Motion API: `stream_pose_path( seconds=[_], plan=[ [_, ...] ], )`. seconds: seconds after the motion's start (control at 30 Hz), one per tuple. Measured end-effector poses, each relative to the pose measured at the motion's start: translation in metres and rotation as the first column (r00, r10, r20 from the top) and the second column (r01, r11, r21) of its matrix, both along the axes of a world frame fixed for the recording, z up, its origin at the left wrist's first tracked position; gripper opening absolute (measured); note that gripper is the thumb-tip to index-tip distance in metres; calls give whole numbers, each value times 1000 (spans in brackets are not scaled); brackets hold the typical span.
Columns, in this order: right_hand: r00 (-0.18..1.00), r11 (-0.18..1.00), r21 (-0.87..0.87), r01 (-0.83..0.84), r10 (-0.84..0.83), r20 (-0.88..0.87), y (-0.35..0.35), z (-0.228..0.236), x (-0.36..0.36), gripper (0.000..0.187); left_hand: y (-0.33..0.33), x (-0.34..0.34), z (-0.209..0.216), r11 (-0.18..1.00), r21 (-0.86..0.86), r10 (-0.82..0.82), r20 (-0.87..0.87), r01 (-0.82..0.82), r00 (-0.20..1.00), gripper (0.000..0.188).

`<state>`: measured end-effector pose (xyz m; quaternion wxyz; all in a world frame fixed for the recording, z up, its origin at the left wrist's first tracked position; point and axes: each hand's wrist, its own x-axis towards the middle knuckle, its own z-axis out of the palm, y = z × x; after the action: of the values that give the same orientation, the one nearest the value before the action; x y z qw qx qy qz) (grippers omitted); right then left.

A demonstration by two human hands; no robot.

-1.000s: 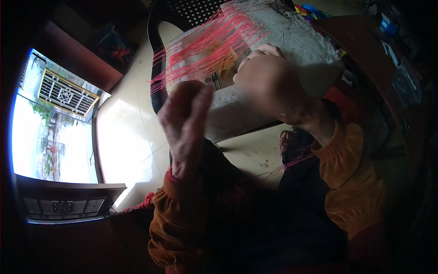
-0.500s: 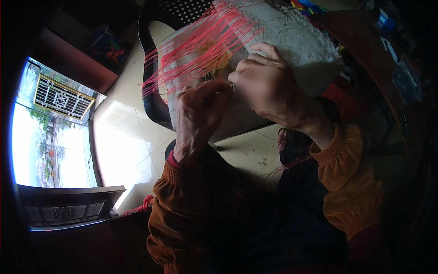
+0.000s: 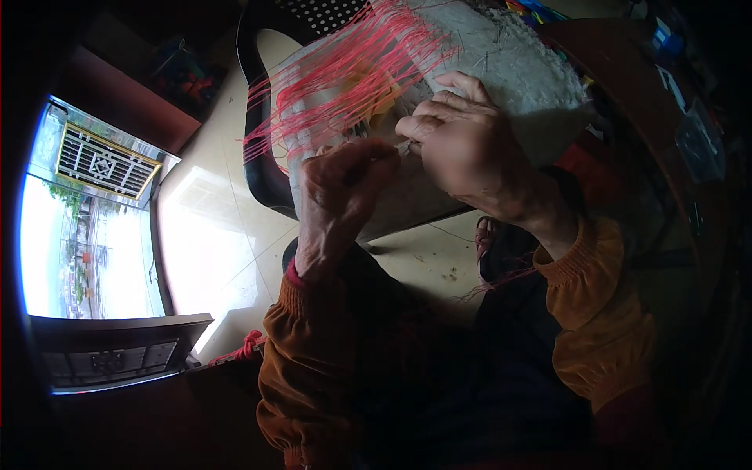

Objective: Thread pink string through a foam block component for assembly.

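Observation:
My left hand (image 3: 345,176) is closed in a pinch, fingertips turned toward my right hand (image 3: 470,149). The right hand is also pinched, thumb and forefinger together, its back toward me. A tiny pale piece (image 3: 406,147) shows in the narrow gap between the two sets of fingertips; it is too small to name. Just beyond the hands, a bundle of long pink-red threads (image 3: 337,94) lies spread over a pale fluffy cushion (image 3: 540,78). Several thin pins (image 3: 489,43) appear to stick in the cushion's top. Something yellow (image 3: 380,98) shows beneath the threads.
A black chair (image 3: 254,133) with a perforated back holds the cushion. On the right a dark brown table (image 3: 603,47) carries a clear plastic box (image 3: 699,145) and a small blue item (image 3: 666,37). A bright doorway (image 3: 102,235) opens at left; glossy tiles (image 3: 211,227) cover the floor.
The fingertips have drawn slightly apart, my right hand shifting a little to the right. The pale piece between them shows more. Threads and cushion stay nearly the same.

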<state>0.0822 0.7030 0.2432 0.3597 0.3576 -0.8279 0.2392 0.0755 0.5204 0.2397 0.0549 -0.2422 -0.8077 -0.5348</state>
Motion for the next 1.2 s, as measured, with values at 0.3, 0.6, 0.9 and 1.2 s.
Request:
stream_pose_path(
  seconds=[0.3,0.6,0.9,1.2],
  plan=[
    [1000,1000,-2,14,-14,23,1,2,3,24,-1,1,-1,1000,20,9,6,-9,1000,12],
    [1000,1000,17,25,-25,8,-2,0,2,22,-1,2,-7,977,206,55,-8,-53,998,10],
    [999,1000,3,21,-21,-27,-3,-2,1,23,-3,3,2,1000,9,27,49,-28,998,16],
    [1000,1000,-10,10,-10,-13,-2,-2,0,24,-9,4,8,991,128,-56,97,43,994,20]
  ],
)
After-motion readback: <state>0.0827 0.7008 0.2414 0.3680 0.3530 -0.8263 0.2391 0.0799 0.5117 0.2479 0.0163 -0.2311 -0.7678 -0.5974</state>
